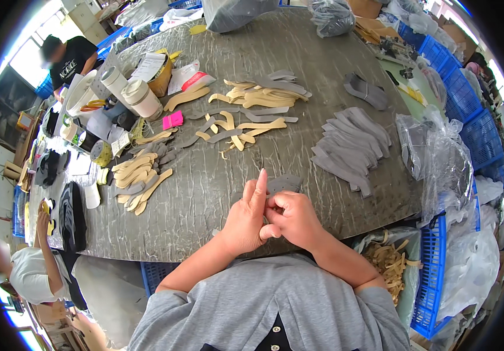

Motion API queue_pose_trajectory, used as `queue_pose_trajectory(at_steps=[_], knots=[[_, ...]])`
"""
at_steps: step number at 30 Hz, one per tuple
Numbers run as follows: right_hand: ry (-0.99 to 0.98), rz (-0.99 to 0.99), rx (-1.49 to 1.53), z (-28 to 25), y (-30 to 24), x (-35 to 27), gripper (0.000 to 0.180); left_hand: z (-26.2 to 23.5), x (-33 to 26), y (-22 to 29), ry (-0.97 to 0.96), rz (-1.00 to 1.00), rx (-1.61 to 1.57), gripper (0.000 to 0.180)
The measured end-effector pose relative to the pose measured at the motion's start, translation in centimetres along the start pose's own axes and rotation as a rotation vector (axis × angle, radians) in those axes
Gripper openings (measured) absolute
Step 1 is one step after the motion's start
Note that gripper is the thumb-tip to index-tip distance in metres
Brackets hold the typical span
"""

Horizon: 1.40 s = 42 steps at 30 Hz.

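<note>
Dark grey curved cut piece (287,182), surface dotted: one, at the near middle of the tabletop (193,234), just beyond my left hand (245,219) and right hand (293,219), which partly hide it. Long axis: roughly left to right, as far as shows; right end in view, left end uncertain behind my knuckles. Left: index finger straight, pointing far, thumb out to the right; grip of the remaining fingers, cannot tell. Right: fingers curled in close against the left; whether they pinch anything, cannot tell. Step, as I judge it: fingers working together beside a single piece. Next move, I judge, calls for parting the fingers and taking its exposed right end. Stock: grey curved strips (351,143), overlapping in a row, right; beige and grey strips (263,93), heaped, far middle.
</note>
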State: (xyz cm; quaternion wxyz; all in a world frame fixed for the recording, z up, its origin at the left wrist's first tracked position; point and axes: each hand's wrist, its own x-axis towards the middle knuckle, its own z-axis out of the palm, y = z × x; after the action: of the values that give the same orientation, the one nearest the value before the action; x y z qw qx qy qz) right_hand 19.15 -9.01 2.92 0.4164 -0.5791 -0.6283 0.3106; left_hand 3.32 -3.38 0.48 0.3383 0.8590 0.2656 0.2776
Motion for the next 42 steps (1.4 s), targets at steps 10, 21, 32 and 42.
queue_pose_trajectory(at_steps=[10, 21, 32, 42], knots=[[-0.039, 0.171, 0.579, 0.6, 0.9, -0.1, 0.007, 0.6, 0.4, 0.3, 0.113, 0.025, -0.361, 0.106], [0.063, -0.076, 0.004, 0.0, -0.7, 0.0, 0.007, 0.3, 0.5, 0.0, 0.133, 0.045, -0.293, 0.101], [-0.030, -0.022, 0.042, -0.2, -0.6, -0.3, 0.007, 0.4, 0.0, 0.3, 0.070, 0.027, -0.154, 0.109], [-0.082, 0.188, 0.945, 0.4, 1.8, -0.4, 0.008, -0.3, 0.3, 1.8, 0.230, -0.501, -1.049, 0.035]])
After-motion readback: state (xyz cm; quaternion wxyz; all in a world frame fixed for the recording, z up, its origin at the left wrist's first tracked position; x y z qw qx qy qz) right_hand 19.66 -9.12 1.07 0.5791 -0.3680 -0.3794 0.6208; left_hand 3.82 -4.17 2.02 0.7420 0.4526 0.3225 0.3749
